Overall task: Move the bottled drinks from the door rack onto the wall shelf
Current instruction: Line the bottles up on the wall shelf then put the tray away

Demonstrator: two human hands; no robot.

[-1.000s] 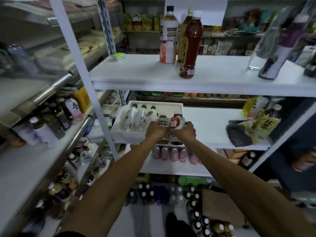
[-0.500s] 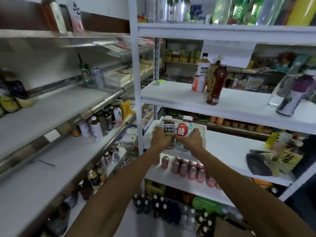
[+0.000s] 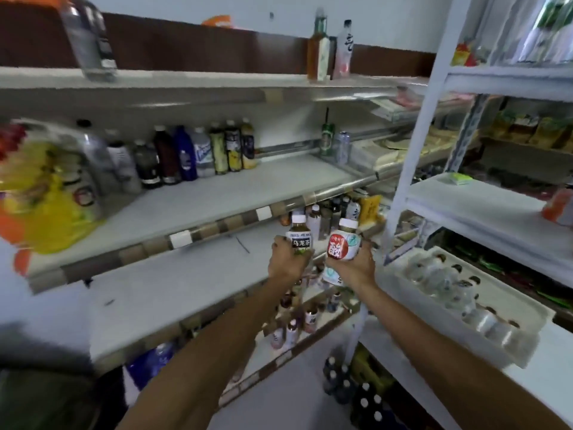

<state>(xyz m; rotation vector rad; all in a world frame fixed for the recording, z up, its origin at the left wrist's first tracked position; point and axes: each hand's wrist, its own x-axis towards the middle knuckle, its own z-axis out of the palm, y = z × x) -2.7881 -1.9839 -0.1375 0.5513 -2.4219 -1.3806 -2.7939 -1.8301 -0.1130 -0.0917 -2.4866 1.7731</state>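
Note:
My left hand (image 3: 286, 263) grips a small tea bottle (image 3: 299, 235) with a white cap and a black-and-white label. Beside it, my right hand (image 3: 356, 268) holds a white-capped bottle (image 3: 342, 243) with a red-and-white label. Both bottles are upright in the air, in front of the long wall shelves (image 3: 192, 200) on the left. The white door rack tray (image 3: 524, 333) lies at the lower right on a white shelf, with several clear bottles (image 3: 440, 277) lying in it.
A row of mixed bottles (image 3: 198, 153) stands at the back of the middle wall shelf, with a yellow bag (image 3: 46, 193) at its left end. A white rack post (image 3: 412, 156) rises just right of my hands. More bottles fill the lower shelves and the floor.
The view has swung left from the white rack toward the wall shelves. Both hands have lifted their bottles out of the tray and carried them left and up.

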